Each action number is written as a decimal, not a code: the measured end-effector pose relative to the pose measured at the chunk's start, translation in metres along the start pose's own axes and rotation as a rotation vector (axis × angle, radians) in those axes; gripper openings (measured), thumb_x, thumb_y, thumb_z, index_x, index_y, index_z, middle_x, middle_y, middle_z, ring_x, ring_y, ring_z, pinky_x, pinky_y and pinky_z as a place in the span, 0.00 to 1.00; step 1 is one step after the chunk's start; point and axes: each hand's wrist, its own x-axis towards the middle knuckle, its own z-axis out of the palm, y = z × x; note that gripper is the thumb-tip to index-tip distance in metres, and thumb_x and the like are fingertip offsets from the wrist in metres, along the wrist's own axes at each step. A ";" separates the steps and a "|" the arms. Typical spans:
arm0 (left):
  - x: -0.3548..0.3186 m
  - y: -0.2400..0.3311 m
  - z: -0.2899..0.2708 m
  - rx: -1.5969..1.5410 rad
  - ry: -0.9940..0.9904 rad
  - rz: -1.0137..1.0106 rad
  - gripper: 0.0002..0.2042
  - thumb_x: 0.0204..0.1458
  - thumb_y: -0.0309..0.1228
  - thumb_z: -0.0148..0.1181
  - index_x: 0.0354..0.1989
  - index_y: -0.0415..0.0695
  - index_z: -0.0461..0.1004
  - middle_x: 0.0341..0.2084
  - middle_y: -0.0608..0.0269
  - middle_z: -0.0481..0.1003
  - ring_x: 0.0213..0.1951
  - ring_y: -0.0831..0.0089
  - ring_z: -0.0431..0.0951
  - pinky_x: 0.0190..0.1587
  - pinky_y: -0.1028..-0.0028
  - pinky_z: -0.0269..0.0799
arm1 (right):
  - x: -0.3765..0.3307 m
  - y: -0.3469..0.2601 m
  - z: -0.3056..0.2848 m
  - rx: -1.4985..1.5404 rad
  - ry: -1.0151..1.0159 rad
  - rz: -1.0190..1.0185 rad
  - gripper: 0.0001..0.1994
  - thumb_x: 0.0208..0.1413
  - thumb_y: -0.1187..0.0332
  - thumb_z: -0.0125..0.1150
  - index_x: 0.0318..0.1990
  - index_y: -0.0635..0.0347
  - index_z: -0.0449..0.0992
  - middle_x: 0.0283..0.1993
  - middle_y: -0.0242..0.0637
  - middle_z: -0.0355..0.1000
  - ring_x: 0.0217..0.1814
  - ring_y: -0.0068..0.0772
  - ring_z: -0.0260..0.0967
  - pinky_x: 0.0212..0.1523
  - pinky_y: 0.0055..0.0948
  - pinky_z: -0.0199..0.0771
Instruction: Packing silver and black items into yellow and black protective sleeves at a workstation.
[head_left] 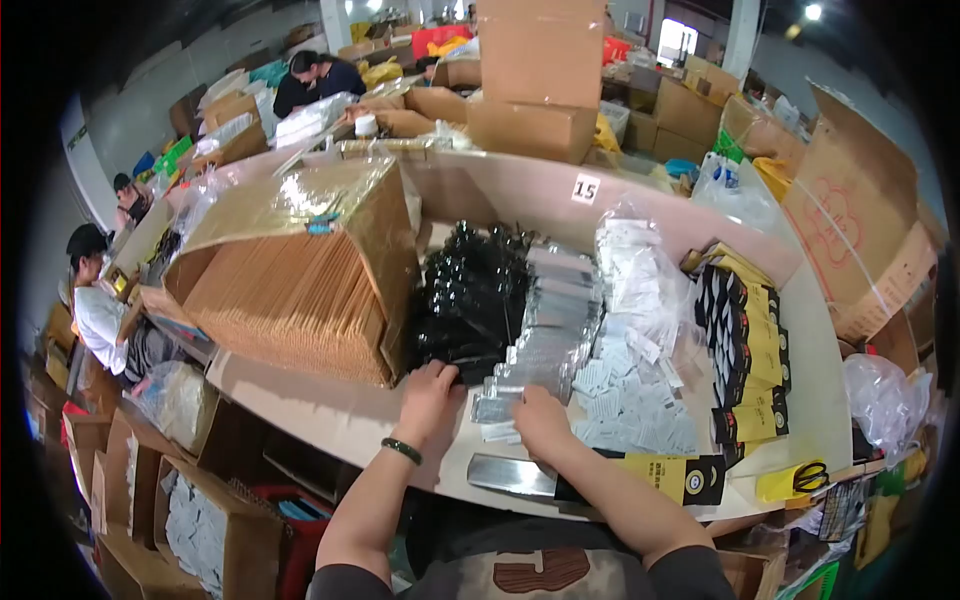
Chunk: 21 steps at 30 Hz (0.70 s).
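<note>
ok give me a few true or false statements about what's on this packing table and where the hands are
1. The left hand rests at the near edge of the pile of black items. True.
2. The open cardboard box of tan envelopes sits right of the black pile. False: it is on the left of it.
3. The right hand is on the silver foil pouches. True.
4. A green bracelet is on the right wrist. False: it is on the left wrist.
5. The yellow-handled scissors lie by the right edge of the table. True.
6. Both hands are lifted clear of the table. False: both are down on the goods.
</note>
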 end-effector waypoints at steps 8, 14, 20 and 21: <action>0.003 -0.004 -0.002 -0.124 -0.147 -0.111 0.11 0.44 0.29 0.68 0.34 0.43 0.73 0.31 0.55 0.74 0.38 0.53 0.76 0.40 0.59 0.72 | 0.000 0.022 0.009 -0.445 0.033 -0.330 0.05 0.46 0.72 0.62 0.30 0.63 0.77 0.38 0.40 0.71 0.49 0.49 0.69 0.47 0.45 0.72; -0.003 -0.005 -0.017 -0.217 -0.089 -0.230 0.07 0.49 0.26 0.63 0.35 0.40 0.74 0.30 0.51 0.76 0.36 0.51 0.77 0.39 0.61 0.73 | -0.015 0.011 -0.020 -0.294 0.134 -0.590 0.07 0.42 0.74 0.59 0.32 0.59 0.76 0.33 0.41 0.70 0.38 0.47 0.72 0.36 0.45 0.71; -0.031 0.027 -0.031 -0.181 0.016 -0.173 0.07 0.53 0.23 0.59 0.40 0.45 0.77 0.33 0.56 0.76 0.36 0.53 0.78 0.37 0.63 0.74 | -0.079 0.006 -0.025 -0.471 -0.276 -0.442 0.12 0.46 0.71 0.61 0.40 0.59 0.73 0.35 0.41 0.72 0.40 0.46 0.72 0.41 0.47 0.71; -0.040 0.034 -0.024 -0.268 0.052 -0.180 0.08 0.52 0.21 0.59 0.40 0.44 0.77 0.32 0.56 0.76 0.35 0.54 0.78 0.37 0.64 0.74 | -0.092 0.012 -0.016 -0.408 -0.048 -0.565 0.16 0.46 0.70 0.64 0.45 0.59 0.74 0.40 0.40 0.73 0.46 0.44 0.71 0.48 0.47 0.69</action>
